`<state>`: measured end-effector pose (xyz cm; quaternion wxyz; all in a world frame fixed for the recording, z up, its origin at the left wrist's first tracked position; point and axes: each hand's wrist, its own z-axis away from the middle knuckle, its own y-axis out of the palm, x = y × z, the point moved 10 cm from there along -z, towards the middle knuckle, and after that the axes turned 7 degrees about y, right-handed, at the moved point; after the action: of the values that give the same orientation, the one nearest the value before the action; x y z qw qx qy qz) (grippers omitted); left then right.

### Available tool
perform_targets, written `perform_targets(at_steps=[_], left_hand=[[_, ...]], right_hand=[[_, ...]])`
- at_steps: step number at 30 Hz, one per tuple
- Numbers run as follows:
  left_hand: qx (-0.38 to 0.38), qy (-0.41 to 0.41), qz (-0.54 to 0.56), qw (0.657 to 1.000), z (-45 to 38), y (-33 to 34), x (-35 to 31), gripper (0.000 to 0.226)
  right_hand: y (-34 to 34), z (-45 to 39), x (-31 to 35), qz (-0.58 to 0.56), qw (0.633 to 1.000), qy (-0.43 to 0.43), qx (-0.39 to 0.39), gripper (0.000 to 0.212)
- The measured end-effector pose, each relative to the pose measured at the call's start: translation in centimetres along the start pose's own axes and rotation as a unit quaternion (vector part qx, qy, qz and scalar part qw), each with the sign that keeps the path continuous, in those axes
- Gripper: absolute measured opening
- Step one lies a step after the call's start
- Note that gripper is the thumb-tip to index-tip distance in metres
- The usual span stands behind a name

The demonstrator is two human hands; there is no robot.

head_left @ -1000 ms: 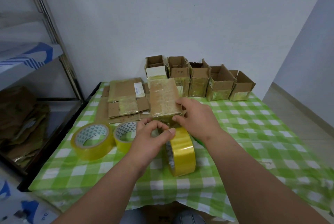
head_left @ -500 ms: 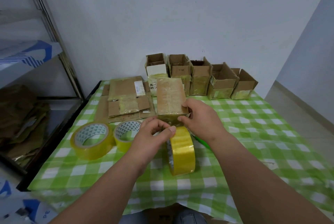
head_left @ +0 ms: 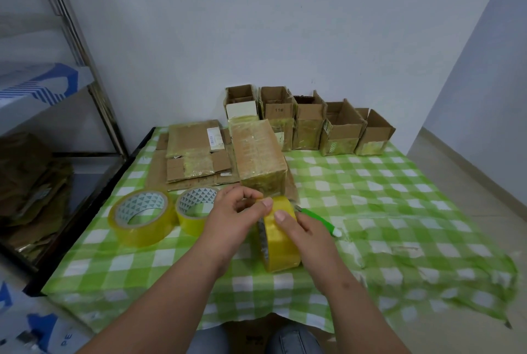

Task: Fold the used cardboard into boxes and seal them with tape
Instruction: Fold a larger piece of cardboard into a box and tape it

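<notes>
Colours and patterns, table items

Tablecloth (head_left: 370, 196): green-and-white check. Three tape rolls (head_left: 281, 242) (head_left: 141, 216) (head_left: 195, 211): translucent yellow; two flat ones have white cores printed with grey triangles. Boxes (head_left: 340, 131): brown cardboard, yellowish tape. Pen-like tool (head_left: 319, 221): green, white tip.

Green checked tablecloth (head_left: 399, 196) — green-handled tool (head_left: 319, 218) on it — metal shelf (head_left: 94, 91) left.

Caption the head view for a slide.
Both hands, left and right, grip an upright yellow tape roll before a taped cardboard box.

"118" on open box (head_left: 279, 110)
</notes>
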<state>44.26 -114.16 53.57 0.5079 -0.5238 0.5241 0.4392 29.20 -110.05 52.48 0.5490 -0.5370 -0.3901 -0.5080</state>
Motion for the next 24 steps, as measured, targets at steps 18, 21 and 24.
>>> perform_targets(at_steps=[18,21,24], left_hand=[[-0.115,0.008,-0.008,0.993,1.4,-2.9,-3.1,0.013],[-0.128,0.072,-0.079,0.986,2.2,-2.9,-5.0,0.015],[-0.130,0.133,-0.143,0.972,3.0,-2.8,-7.1,0.019]], right_hand=[[1.7,3.1,2.3,-0.021,0.998,-0.040,0.040,0.005],[1.3,3.4,3.2,0.024,0.998,-0.064,0.012,0.007],[1.2,3.8,4.3,0.059,0.994,-0.092,-0.006,0.014]])
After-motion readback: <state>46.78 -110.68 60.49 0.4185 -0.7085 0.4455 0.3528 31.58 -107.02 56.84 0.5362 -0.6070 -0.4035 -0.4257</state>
